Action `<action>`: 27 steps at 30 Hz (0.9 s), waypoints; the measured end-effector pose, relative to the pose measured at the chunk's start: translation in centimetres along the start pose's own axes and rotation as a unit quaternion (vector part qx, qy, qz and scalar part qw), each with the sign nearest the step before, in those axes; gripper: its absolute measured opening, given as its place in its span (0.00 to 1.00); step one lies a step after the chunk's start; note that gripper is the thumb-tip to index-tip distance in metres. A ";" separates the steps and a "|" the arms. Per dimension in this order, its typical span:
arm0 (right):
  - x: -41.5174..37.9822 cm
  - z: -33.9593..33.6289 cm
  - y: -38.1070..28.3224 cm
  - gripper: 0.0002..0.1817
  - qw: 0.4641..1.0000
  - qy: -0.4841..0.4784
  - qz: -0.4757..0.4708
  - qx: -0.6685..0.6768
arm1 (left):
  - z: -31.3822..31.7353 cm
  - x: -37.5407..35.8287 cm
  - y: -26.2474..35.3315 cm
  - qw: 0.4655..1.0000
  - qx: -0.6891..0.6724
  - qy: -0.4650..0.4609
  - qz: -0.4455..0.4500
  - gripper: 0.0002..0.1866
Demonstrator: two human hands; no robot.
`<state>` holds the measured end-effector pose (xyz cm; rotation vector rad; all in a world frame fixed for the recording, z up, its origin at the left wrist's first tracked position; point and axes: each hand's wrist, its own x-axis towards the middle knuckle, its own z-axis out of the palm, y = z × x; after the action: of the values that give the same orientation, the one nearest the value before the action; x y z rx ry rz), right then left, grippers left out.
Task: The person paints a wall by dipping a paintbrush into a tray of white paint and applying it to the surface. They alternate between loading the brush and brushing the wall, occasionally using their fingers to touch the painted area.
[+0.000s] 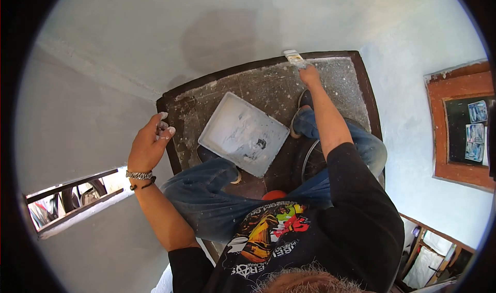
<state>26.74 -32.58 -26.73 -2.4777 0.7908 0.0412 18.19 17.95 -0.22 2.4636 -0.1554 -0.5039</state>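
Observation:
My right hand [310, 75] is closed round the handle of a paintbrush [294, 57]. The brush's pale bristle end is at the foot of the wall [320, 19], right by the dark border along the floor. My left hand [147, 147] is raised on the left with loosely curled fingers, thumb apart from them, holding nothing; white paint coats the fingertips. Between my legs and the wall sits a pale rectangular paint tray [219, 118], smeared with white paint and showing a dark patch near its lower right.
The speckled floor [263, 86] has a dark border [227, 72]. My jeans-clad legs [206, 192] bracket the tray, with a wheel-like rim [309, 161] and a red round object [274, 195] close by. A wooden frame [440, 133] hangs right; a low opening [75, 200] is at left.

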 end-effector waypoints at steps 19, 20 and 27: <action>3.4 6.7 11.3 0.13 0.933 0.157 0.124 0.298 | 1.0 1.1 -1.7 0.999 -0.050 -0.002 0.001 0.26; 3.7 7.0 11.5 0.14 0.932 0.172 0.123 0.293 | 0.9 1.2 -1.7 0.998 -0.054 -0.013 -0.012 0.26; 4.9 6.0 8.3 0.18 0.941 0.198 0.162 0.220 | 1.2 2.4 -0.9 0.998 -0.044 -0.033 -0.041 0.27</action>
<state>27.02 -37.94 -36.76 -1.9316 1.2202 -0.4781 19.91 17.43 -2.41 2.3755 -0.0566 -0.6138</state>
